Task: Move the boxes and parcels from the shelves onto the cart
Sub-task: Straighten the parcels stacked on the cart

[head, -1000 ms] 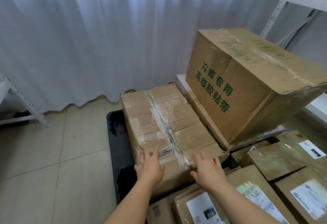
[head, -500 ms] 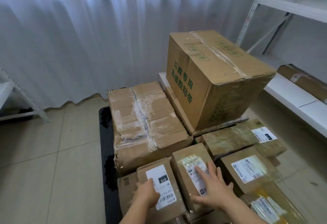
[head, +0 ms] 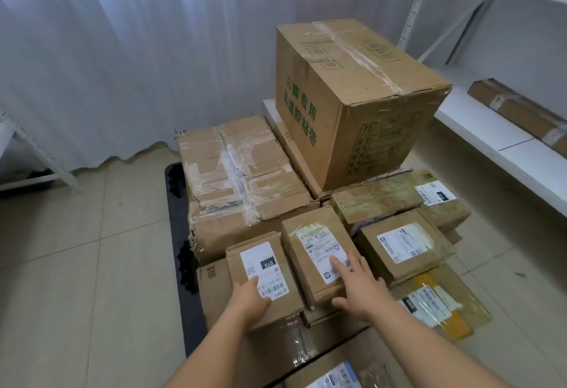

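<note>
The black cart on the floor carries several cardboard boxes. A taped box sits at its far left and a large box with green print stands on the far right. Two small labelled parcels lie side by side at the front. My left hand rests on the near end of the left parcel, fingers relaxed. With spread, straight fingers, my right hand lies flat on the right parcel. One more brown parcel lies on the white shelf at the right.
More labelled parcels and a yellow-taped one fill the cart's right side. A white metal shelf rack runs along the right. Another rack leg stands at the left. White curtains hang behind; tiled floor lies left of the cart.
My hands have drawn back from the taped box to the two small front parcels. The view has pulled back and turned right, showing the right shelf.
</note>
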